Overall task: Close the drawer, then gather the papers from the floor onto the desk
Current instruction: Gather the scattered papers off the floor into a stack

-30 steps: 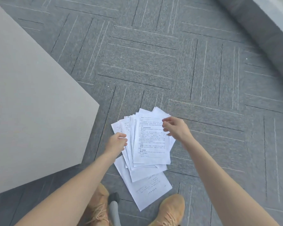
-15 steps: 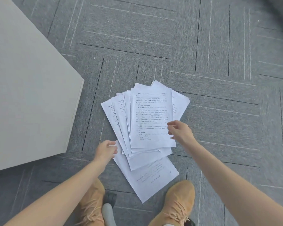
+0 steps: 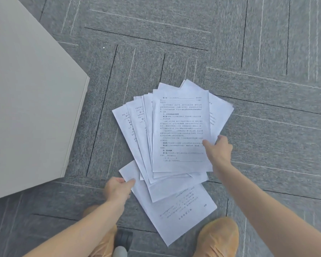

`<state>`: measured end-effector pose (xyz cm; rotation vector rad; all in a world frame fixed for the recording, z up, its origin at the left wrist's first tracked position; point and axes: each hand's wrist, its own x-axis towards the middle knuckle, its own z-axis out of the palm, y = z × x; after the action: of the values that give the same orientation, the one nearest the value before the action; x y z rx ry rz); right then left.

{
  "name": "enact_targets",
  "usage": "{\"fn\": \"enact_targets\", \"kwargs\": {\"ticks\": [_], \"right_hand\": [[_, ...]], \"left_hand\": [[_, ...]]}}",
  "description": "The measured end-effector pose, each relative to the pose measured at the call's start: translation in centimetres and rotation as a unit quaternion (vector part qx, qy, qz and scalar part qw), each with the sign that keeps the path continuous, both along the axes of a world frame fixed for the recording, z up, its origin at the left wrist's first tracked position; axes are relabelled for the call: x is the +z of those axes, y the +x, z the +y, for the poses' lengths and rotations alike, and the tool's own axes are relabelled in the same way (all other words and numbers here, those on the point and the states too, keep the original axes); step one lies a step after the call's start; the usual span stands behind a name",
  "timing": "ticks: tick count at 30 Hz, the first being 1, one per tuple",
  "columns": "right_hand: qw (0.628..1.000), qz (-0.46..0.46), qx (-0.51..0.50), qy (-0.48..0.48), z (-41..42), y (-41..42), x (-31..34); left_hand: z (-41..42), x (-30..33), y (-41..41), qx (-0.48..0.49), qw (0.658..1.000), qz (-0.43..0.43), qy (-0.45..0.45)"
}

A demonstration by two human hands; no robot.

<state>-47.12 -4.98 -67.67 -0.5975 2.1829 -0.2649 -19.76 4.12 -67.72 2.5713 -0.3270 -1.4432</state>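
A fanned pile of white printed papers (image 3: 180,130) lies on the grey carpet in front of me. My right hand (image 3: 218,153) pinches the right edge of the top sheets, thumb on the printed face. My left hand (image 3: 119,188) grips the left corner of the lowest sheet (image 3: 182,208), which sticks out toward my feet. The beige desk (image 3: 30,101) fills the left side, its corner close to the pile. No drawer is in view.
My two tan shoes (image 3: 219,236) stand at the bottom edge just below the papers. A dark chair caster (image 3: 123,238) sits between them. Grey carpet tiles (image 3: 267,52) stretch away above and to the right.
Both hands slid from the pile's upper part down to its lower edges and took hold of the sheets. The view dropped closer to the papers.
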Motion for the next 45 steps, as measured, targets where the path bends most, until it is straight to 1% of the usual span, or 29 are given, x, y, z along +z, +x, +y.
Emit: {"fn": "enact_targets", "kwargs": {"ticks": [3,8,11,14,18,20,23,26,29,30,32,34,35,36,38,41,45], "right_hand": [[1.000,0.002,-0.015,0.008,-0.1,-0.3,-0.6],[0.997,-0.034,-0.057,-0.027,-0.1,-0.2,-0.5],[0.996,-0.054,-0.054,-0.041,0.0,0.1,-0.8],[0.997,-0.063,-0.005,-0.038,-0.2,0.0,-1.0],[0.994,-0.076,0.073,0.005,0.0,-1.1,-0.9],[0.990,-0.086,0.111,0.033,0.3,-1.3,-0.7],[0.978,-0.130,0.150,0.065,1.0,-0.7,-0.5],[0.971,-0.132,0.186,0.077,1.9,0.4,-1.0],[0.968,-0.109,0.211,0.080,2.4,1.4,-1.4],[0.970,-0.083,0.219,0.067,2.5,1.7,-1.4],[0.967,0.020,0.253,0.014,2.5,1.7,-1.3],[0.950,0.119,0.288,-0.027,2.4,1.7,-1.3],[0.944,0.135,0.300,-0.031,2.3,1.7,-1.4],[0.942,0.133,0.307,-0.030,2.2,1.8,-1.4],[0.950,0.105,0.293,-0.023,2.0,2.3,-1.5],[0.979,0.033,0.202,0.010,1.5,3.3,-1.4],[0.991,-0.033,0.126,0.012,1.2,3.6,-1.0]], "left_hand": [[-0.2,-0.8,0.0,0.031,0.999,0.019,-0.011],[-0.5,-1.2,-0.1,0.008,0.997,0.058,-0.052],[-1.6,-1.2,0.0,0.001,0.994,0.084,-0.065],[-3.1,-1.1,0.3,-0.001,0.994,0.075,-0.080],[-5.7,-1.2,1.7,0.026,0.993,0.029,-0.114],[-6.6,-1.3,2.3,0.029,0.992,0.020,-0.119],[-7.4,-1.2,2.2,0.037,0.990,0.061,-0.118],[-7.9,0.0,1.8,0.060,0.985,0.129,-0.102],[-8.2,0.7,1.4,0.080,0.973,0.183,-0.117],[-8.0,0.8,1.4,0.089,0.968,0.203,-0.120],[-7.8,0.9,1.1,0.102,0.956,0.241,-0.128],[-7.5,0.9,0.6,0.094,0.959,0.234,-0.131],[-7.4,0.9,0.2,0.085,0.964,0.212,-0.137],[-7.3,0.7,-0.1,0.075,0.967,0.196,-0.142],[-7.4,0.5,-0.6,0.058,0.968,0.191,-0.152],[-7.7,0.3,-1.1,0.020,0.971,0.187,-0.146],[-7.9,-0.1,-1.6,-0.012,0.974,0.189,-0.122]]}}
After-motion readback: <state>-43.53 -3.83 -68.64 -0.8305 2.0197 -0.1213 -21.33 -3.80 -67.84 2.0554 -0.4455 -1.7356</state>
